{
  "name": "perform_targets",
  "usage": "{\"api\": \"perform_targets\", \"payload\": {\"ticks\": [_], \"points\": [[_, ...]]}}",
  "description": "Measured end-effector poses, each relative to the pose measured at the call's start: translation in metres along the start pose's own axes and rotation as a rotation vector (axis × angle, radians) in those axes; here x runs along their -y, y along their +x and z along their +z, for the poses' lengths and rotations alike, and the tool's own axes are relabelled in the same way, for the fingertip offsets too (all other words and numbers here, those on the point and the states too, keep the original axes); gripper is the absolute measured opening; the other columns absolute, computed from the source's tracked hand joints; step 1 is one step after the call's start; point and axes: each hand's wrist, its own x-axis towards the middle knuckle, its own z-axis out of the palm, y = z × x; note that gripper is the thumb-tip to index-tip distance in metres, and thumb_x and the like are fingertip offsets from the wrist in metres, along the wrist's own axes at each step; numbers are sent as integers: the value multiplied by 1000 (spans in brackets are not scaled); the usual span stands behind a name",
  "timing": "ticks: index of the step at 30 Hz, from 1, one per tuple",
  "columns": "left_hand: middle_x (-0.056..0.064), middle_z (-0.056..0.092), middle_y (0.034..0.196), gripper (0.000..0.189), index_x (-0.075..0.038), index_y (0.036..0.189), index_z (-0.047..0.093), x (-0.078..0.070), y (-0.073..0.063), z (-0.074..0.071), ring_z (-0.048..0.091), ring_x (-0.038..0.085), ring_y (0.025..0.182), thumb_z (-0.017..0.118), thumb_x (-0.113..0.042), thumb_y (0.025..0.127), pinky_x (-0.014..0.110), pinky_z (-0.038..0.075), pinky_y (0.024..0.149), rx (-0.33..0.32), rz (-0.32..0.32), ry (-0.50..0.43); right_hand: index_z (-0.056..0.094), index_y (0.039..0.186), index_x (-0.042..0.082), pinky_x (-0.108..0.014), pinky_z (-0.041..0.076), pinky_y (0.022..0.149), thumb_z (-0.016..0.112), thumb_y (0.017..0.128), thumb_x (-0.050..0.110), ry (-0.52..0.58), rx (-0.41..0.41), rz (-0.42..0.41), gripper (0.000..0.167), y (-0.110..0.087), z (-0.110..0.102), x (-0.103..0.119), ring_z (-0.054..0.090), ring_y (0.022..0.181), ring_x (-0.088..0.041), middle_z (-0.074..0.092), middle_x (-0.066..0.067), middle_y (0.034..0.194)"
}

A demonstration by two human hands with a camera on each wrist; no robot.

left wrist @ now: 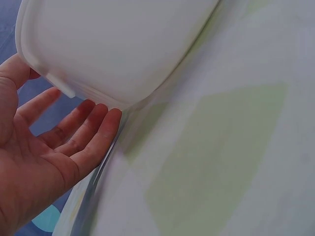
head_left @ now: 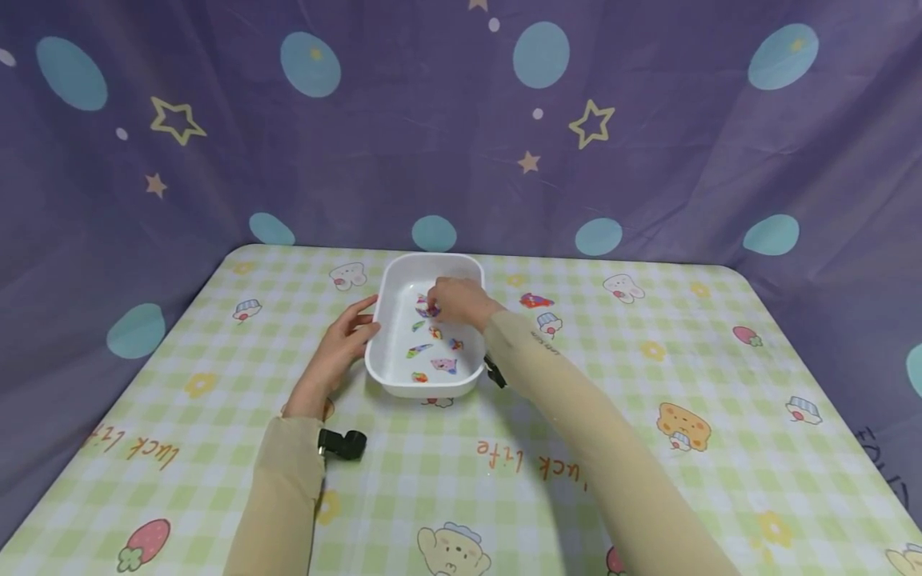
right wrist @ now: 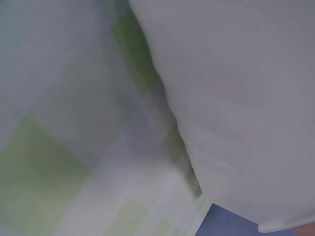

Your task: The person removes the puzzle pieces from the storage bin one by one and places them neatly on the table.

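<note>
A white plastic basin (head_left: pixel 425 390) stands on the table with several small colourful flat pieces in it, among them a pink one (head_left: pixel 444 366) and a green-blue one (head_left: pixel 418 350). At its left side my left hand (head_left: pixel 346 340) rests against the outer wall, fingers loosely bent. The left wrist view shows those fingertips (left wrist: pixel 115 115) touching the wall below the rim. My right hand (head_left: pixel 461 300) reaches over the right rim into the basin, fingers pointing down at a purple piece (head_left: pixel 425 313). Whether it pinches that piece is hidden. The right wrist view shows only the basin's outer wall (right wrist: pixel 246 108).
A red and purple flat piece (head_left: pixel 536 300) lies on the table right of the basin. The green checked tablecloth (head_left: pixel 403 480) has printed cartoon figures and lettering. A purple curtain (head_left: pixel 432 160) hangs behind the table's far edge.
</note>
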Motion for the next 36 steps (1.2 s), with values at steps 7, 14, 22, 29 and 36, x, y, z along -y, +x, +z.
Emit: {"api": "perform_targets", "payload": {"ticks": [7,14,22,29,36], "points": [[20,38,133,55,-21,144,28,-18,-11,3,43,30,114,48,-18,93,20,51,75,11,-22,-5,66,97,20,-30,44,86,65,82,24,-10,-3,18,16,0,-1,1,54,95,-13,60,4,103],[21,37,134,55,-18,144,27,-25,-15,5,42,32,116,48,-16,93,20,52,75,12,-36,-6,66,90,17,-28,46,78,64,82,24,-8,23,45,10,3,0,1,55,84,-12,63,5,91],[19,38,133,56,-22,143,29,-16,-8,1,44,28,112,50,-19,92,20,52,75,12,-32,-24,64,89,16,-27,46,74,66,78,28,14,49,58,16,3,-2,1,53,79,-12,62,4,88],[17,38,134,55,-27,143,29,-1,1,-1,44,26,112,51,-23,92,21,52,74,4,-18,-21,63,88,15,-25,45,71,66,76,29,30,18,60,19,0,-3,0,54,76,-12,62,4,85],[17,38,134,55,-27,143,29,0,0,-1,43,28,114,51,-24,92,20,52,74,2,-15,-21,62,98,13,-26,45,75,68,75,27,59,13,34,28,-4,-8,2,53,80,-12,62,2,92]]}}
